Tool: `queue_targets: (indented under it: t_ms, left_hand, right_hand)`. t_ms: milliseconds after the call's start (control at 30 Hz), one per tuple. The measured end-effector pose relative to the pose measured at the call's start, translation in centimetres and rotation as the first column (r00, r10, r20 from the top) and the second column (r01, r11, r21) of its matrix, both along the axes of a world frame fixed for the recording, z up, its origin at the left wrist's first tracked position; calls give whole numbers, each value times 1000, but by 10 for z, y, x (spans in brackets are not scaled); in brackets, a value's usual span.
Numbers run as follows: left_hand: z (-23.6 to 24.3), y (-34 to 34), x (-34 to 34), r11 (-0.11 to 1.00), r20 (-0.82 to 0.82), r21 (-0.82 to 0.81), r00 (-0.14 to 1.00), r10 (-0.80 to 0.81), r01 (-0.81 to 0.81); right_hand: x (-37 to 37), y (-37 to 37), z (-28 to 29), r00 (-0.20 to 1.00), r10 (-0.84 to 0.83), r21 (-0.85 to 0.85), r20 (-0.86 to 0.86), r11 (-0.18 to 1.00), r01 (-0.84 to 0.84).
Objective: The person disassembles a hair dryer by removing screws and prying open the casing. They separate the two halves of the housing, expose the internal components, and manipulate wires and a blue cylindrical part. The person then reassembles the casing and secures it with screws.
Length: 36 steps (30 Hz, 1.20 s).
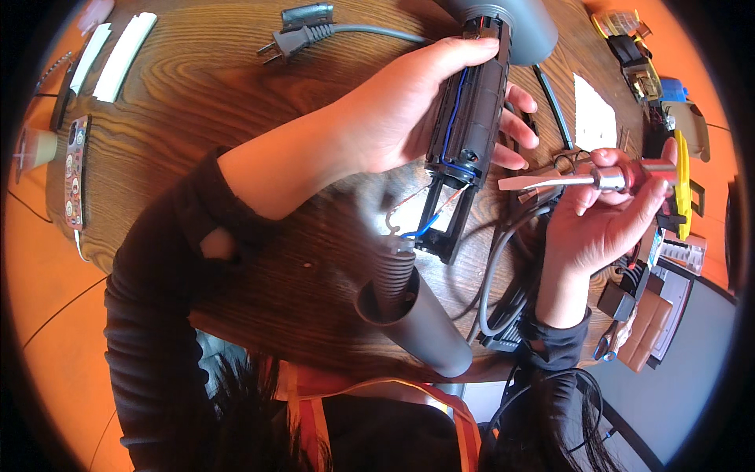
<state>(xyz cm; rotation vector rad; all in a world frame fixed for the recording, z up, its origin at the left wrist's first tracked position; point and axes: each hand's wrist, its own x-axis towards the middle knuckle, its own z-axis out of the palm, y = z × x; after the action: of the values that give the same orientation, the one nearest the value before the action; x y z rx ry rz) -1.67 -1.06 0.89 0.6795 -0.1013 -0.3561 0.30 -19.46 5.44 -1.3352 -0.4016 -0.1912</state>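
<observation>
My left hand [393, 118] is wrapped round the black inner handle frame [474, 118] of what looks like a hair dryer, its grey barrel [523, 31] above. A blue wire runs along the frame, and thin wires reach down from its lower end. These lead to the ribbed cord sleeve [392, 275], which pokes out of a loose dark grey handle tube [429, 334]. My right hand [605, 216] grips a flat-blade screwdriver [550, 182] with a red handle. Its blade points left, close beside the frame's lower end; whether they touch I cannot tell.
A two-prong plug [295, 41] on a grey cord lies at the back. Coiled cable [495, 275] lies between my hands. White strips [124, 57] and a phone [76, 173] are at left. Paper [594, 114], a yellow tool [683, 185] and a brown case [651, 330] sit at right.
</observation>
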Motion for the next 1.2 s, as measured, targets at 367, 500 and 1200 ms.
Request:
queue_targets:
  t_ms: [367, 500, 1200]
  left_hand:
    - [1, 1, -4, 997, 106, -53, 994, -41, 47]
    - [1, 0, -2, 1000, 188, 0, 982, 9, -9]
    - [13, 37, -20, 969, 270, 161, 953, 138, -186]
  right_hand:
    - [6, -6, -9, 1000, -25, 190, -5, 981, 25]
    - [10, -6, -1, 998, -56, 221, 8, 974, 53]
    - [83, -64, -14, 952, 190, -895, 242, 423, 143]
